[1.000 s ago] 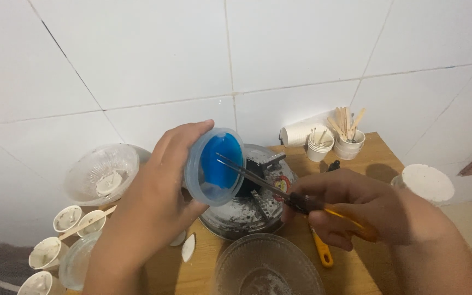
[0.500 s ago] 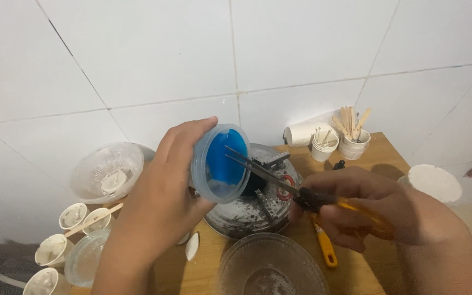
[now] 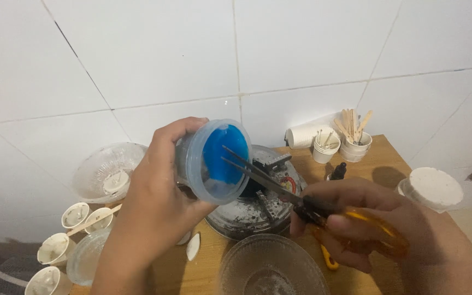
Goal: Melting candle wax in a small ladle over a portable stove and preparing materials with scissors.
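Tub: a clear plastic tub (image 3: 214, 163) with a blue solid at its bottom is held on its side above the desk (image 3: 378, 158), its mouth turned toward the scissors; it hangs just left of the round metal pot and partly in front of it.
Left hand: the left hand (image 3: 154, 202) is wrapped around the tub's wall, fingers (image 3: 177, 130) curled over the top edge and thumb underneath, closed firmly on it.
Scissors: scissors (image 3: 279, 188) with orange handles are pointed into the tub's mouth, the two blades slightly parted, tips over the blue solid; whether the tips touch it cannot be told.
Right hand: the right hand (image 3: 367, 224) is closed on the scissor handles, fingers through the loops, to the right of the pot.
Pot: a round metal pot (image 3: 258, 210), soiled dark, with a black knob on its lid, stands at the middle of the desk.
Front of pot: a glass bowl (image 3: 271, 270) is set just in front of it.
Left of pot: another glass bowl (image 3: 110, 172) and several small white cups (image 3: 75, 216) are seen.
Behind pot, right: two white cups with wooden sticks (image 3: 353, 128) stand by the tiled wall (image 3: 301, 49).
Far right of pot: a white round lump (image 3: 431, 187) sits at the desk's edge.
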